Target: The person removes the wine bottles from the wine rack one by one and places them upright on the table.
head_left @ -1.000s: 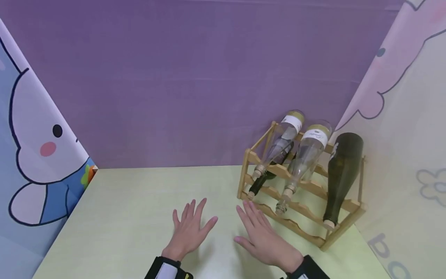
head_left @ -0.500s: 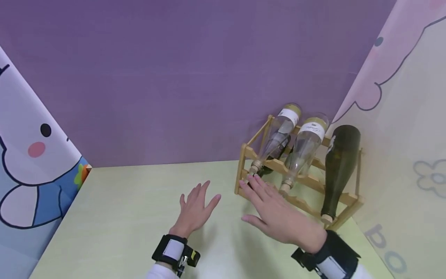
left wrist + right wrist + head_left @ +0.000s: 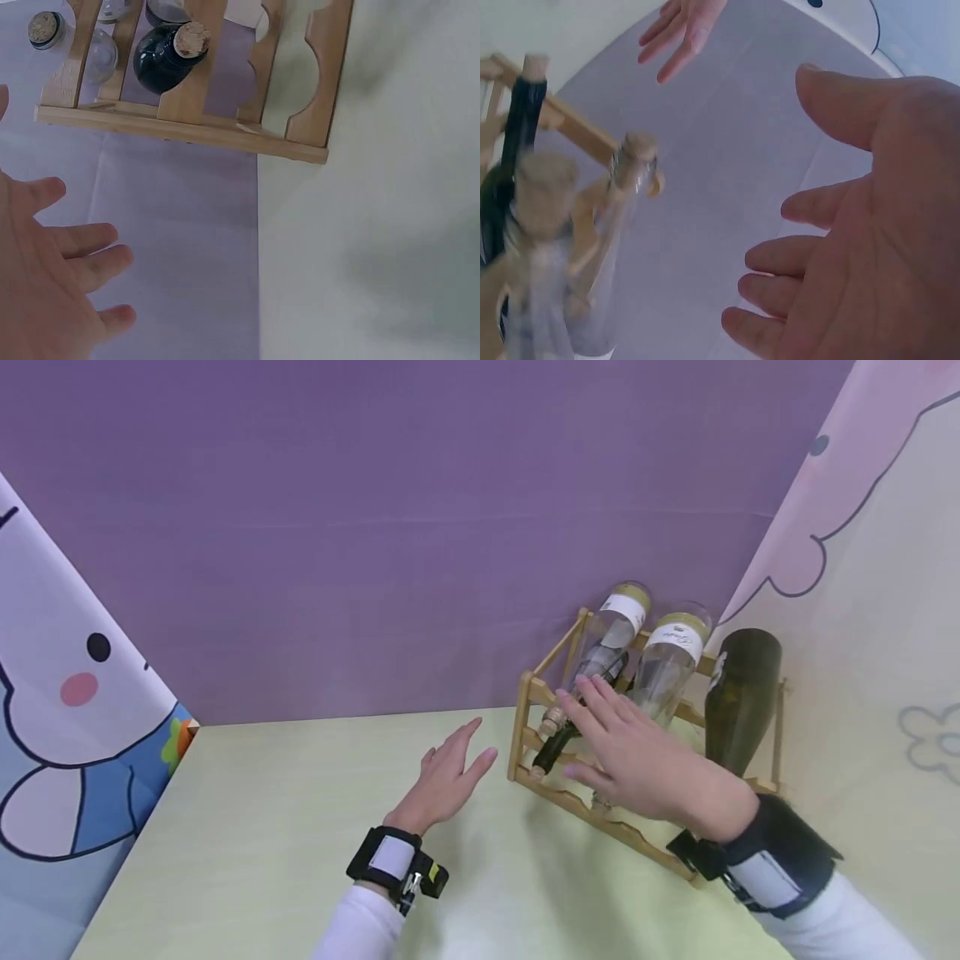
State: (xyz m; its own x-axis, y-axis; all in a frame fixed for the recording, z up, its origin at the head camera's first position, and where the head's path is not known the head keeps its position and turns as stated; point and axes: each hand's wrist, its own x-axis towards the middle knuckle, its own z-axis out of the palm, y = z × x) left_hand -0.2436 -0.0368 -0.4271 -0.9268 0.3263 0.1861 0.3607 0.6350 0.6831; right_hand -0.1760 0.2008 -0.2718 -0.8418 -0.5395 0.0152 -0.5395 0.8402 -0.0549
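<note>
Right hand: fingers straight, nothing held, over the front of the wooden rack, apart from bottles in right wrist view. Left hand: fingers extended, also holding nothing, above table just off rack's left end, not touching. Black strap on right wrist, another black strap on left, white sleeves below both.

Rack stands at right of table, set at an angle. Upper row, left to right: clear bottle with white label and gold band, second clear bottle, same kind of label, neck mostly behind right hand, then dark green bottle, neck hidden by right arm. All tilted, necks toward person. Dark lower bottle, corked, under left clear one. Behind: purple backdrop; cartoon panel on left, pale printed panel on right
</note>
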